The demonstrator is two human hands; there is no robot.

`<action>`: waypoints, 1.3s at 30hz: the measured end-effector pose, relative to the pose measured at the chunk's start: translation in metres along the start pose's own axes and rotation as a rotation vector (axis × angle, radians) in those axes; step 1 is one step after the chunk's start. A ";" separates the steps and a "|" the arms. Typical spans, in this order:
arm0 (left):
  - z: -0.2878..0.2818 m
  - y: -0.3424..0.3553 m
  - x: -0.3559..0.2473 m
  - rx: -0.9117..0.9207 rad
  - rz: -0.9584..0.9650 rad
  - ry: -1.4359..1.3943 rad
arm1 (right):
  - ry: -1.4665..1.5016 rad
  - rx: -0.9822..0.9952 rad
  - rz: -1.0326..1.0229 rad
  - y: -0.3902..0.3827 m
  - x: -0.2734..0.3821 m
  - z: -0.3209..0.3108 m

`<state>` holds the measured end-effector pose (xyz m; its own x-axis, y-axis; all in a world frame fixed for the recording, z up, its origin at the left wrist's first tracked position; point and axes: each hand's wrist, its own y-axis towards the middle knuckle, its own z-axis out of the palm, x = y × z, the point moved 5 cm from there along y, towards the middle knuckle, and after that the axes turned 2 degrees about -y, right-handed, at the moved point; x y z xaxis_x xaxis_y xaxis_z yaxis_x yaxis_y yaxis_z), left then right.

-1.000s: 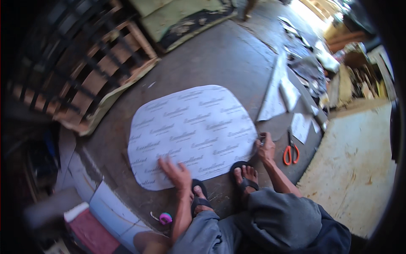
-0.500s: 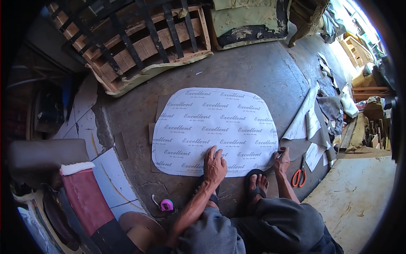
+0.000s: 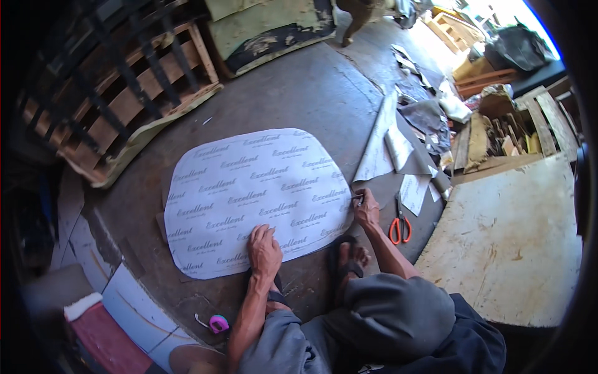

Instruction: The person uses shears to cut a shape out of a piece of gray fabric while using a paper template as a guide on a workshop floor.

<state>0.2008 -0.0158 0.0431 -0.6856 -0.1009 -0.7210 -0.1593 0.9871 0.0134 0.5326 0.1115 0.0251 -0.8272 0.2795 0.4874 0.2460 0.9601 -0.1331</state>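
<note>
A large white sheet [image 3: 249,181] with rounded corners and grey printed lettering lies flat on the floor before me. My left hand [image 3: 265,250] rests on its near edge, palm down, fingers stretched forward and holding nothing. At the sheet's right edge, my right hand [image 3: 366,207] pinches a slim dark pen [image 3: 357,199], its tip against the border. A faint line runs just inside the sheet's edge. Darker material peeks out from under the left side. Scissors with orange handles [image 3: 400,229] lie right of my right hand.
A pink tape measure [image 3: 218,323] lies near my left foot. Scraps of material [image 3: 392,143] are piled at the right. A pale board [image 3: 504,243] stands beside my right knee. Back left is a wooden frame with black straps [image 3: 137,93], next to a torn green cushioned piece [image 3: 274,31].
My view has swung to the right, so everything sits further left and looks tilted. My right hand stays at the sheet's right edge with the pen; my left hand still presses the near edge.
</note>
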 end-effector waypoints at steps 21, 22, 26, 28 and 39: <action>-0.018 0.000 0.015 -0.048 -0.166 -0.453 | 0.456 0.476 -0.264 -0.020 0.158 -0.024; -0.038 -0.010 0.034 -0.163 -0.287 -0.511 | 0.463 0.602 -0.370 -0.038 0.201 -0.014; -0.067 -0.016 0.054 -0.151 -0.597 -1.143 | 0.228 0.829 -0.590 -0.065 0.296 0.005; -0.092 -0.012 0.031 -0.164 -0.549 -1.281 | 0.189 0.801 -0.794 -0.073 0.327 0.020; -0.150 -0.040 0.089 -0.578 -0.417 -1.131 | 0.223 0.857 -1.118 -0.170 0.424 0.128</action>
<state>0.0390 -0.0825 0.0824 0.4041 0.0548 -0.9131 -0.6802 0.6854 -0.2598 0.0753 0.0679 0.1445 -0.2640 -0.5463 0.7949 -0.9151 0.4023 -0.0275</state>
